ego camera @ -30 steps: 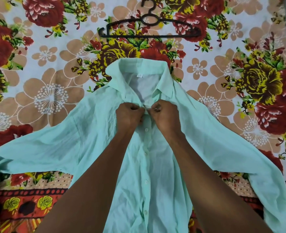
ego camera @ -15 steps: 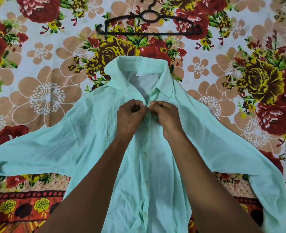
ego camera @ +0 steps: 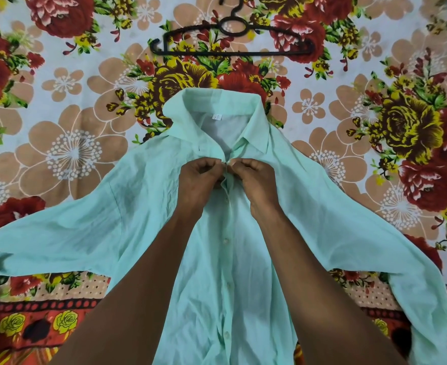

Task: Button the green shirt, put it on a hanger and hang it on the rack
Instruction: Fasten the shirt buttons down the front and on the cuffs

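While both hands work at its neck, these are the particulars:
Count: one green shirt [ego camera: 143,222], one hanger [ego camera: 231,39], two hands, four buttons in view down the placket.
Writing: a small white tag [ego camera: 216,116] inside the collar, print too small to read.
Shirt look: pale mint, thin, creased, sleeves spread wide, collar open.
Shirt place: flat on the floral bedsheet [ego camera: 67,83], reaching its near edge.
Hanger: black, apart from the collar, toward the far edge.
Left hand [ego camera: 197,180]: fingers pinched on the placket's top.
Right hand [ego camera: 257,181]: pinched on the facing edge, fingertips nearly meeting.
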